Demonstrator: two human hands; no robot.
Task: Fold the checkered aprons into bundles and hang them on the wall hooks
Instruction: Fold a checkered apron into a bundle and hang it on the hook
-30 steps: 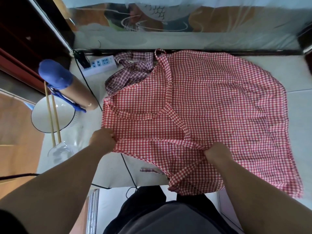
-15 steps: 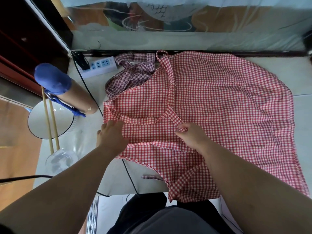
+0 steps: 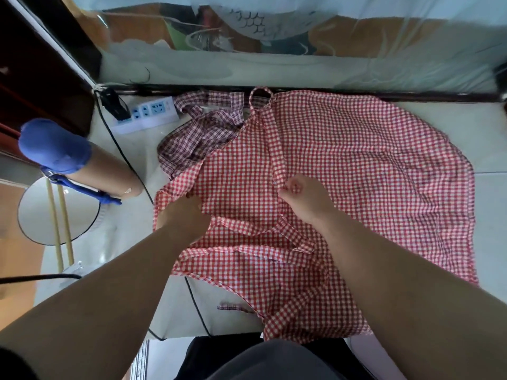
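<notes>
The red-and-white checkered cloth apron (image 3: 356, 165) lies spread flat on the pale tabletop (image 3: 491, 220), its near hem hanging over the near edge towards the person. Its long checkered strap (image 3: 274, 138) runs from a loop at the far edge down the middle of the cloth, and the right hand (image 3: 307, 201) pinches that strap between thumb and fingertips. The left hand (image 3: 182, 215) lies on the cloth's near-left edge; whether it grips or only presses I cannot tell. The step looks like tidying loose straps before the first fold. To do it well, lay the strap straight inside the apron's outline, pin the left edge so the cloth does not slide, and smooth the wrinkles before folding. A darker crumpled checkered apron (image 3: 197, 135) touches the red one's far-left edge, so lift one layer only. A white power strip (image 3: 148, 112) and a black cable (image 3: 123, 157) lie to the left, best kept out of the fold
</notes>
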